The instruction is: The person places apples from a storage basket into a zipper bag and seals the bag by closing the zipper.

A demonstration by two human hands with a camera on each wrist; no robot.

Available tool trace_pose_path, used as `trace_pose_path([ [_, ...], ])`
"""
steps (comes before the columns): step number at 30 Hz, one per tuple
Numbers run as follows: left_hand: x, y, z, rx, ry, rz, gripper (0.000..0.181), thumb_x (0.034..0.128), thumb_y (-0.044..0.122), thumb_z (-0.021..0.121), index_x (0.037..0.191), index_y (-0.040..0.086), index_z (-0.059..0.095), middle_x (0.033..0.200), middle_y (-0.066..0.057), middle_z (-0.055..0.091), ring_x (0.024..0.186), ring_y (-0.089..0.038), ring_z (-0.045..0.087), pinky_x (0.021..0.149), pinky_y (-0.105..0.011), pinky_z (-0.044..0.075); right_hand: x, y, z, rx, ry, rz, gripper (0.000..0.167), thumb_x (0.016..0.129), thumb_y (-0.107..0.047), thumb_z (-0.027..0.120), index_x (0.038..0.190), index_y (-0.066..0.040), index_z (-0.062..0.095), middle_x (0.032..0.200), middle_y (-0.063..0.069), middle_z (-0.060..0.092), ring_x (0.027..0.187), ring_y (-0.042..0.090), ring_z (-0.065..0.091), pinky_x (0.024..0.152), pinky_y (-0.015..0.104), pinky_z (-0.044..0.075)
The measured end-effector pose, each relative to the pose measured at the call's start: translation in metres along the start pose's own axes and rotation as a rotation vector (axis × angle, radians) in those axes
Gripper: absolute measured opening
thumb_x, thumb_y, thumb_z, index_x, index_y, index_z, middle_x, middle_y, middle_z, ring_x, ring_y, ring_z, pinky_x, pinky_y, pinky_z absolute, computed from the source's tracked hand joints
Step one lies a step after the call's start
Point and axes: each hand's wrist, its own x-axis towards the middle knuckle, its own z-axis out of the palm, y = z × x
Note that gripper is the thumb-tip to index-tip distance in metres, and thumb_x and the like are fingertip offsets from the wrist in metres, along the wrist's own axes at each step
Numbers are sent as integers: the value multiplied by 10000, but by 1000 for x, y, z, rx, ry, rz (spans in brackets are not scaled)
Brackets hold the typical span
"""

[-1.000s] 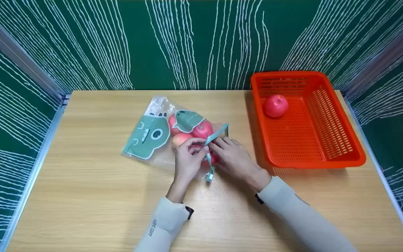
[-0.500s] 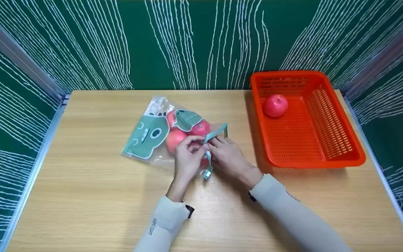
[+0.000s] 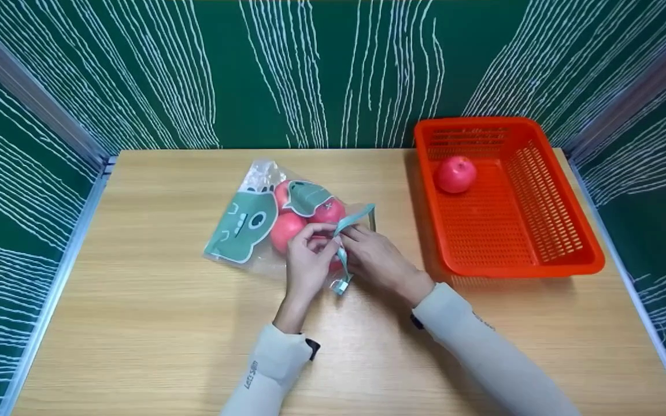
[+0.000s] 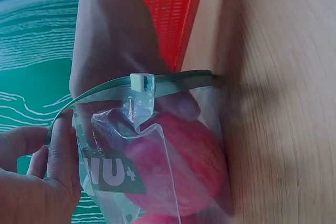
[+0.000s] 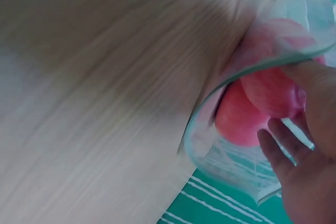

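A clear zip bag with green cartoon prints lies on the wooden table, holding several red apples. My left hand pinches the bag's green zip edge between thumb and fingers; the left wrist view shows this hand at the mouth, near the white slider. Through the mouth reaches my right hand, with its thumb against an apple. In the right wrist view, its fingers lie by the apples; the plastic partly veils the grip.
An orange-red plastic basket stands at the right of the table, with one apple inside at its left side. Green, white-lined panels surround the table at the back and sides.
My right hand has moved a little left, deeper into the bag, and now keeps nearly still. One apple in the bag has shifted left. The left hand keeps its pinch on the edge.
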Motion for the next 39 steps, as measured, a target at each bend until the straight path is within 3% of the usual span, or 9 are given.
trace_pose_path([
  [11,0,-1,-1,28,6,38,199,908,-64,717,1107,-73,715,1055,-179,717,803,-197,712,697,-208,562,-14,9,-7,50,-7,69,805,902,-189,852,1601,-134,455,1605,114,508,1452,291,525,1101,430,516],
  [18,1,-2,-2,4,4,46,208,889,-94,698,1096,-89,718,1018,-193,716,760,-162,688,645,-207,550,-18,13,-8,77,12,106,828,906,-198,846,1622,-153,432,1621,112,491,1449,298,530,1109,446,510],
  [29,1,-3,-2,-20,7,43,211,891,-106,694,1102,-102,708,1021,-198,710,765,-151,677,660,-366,632,-26,18,-12,66,17,131,863,878,-198,878,1615,-120,436,1614,145,493,1439,322,536,1112,478,506],
  [39,1,-3,-2,-20,5,31,207,894,-105,695,1100,-100,708,1008,-203,701,765,-187,671,650,-392,637,-34,18,-27,54,44,137,860,850,-156,901,1588,-80,465,1608,176,490,1429,355,540,1108,509,507],
])
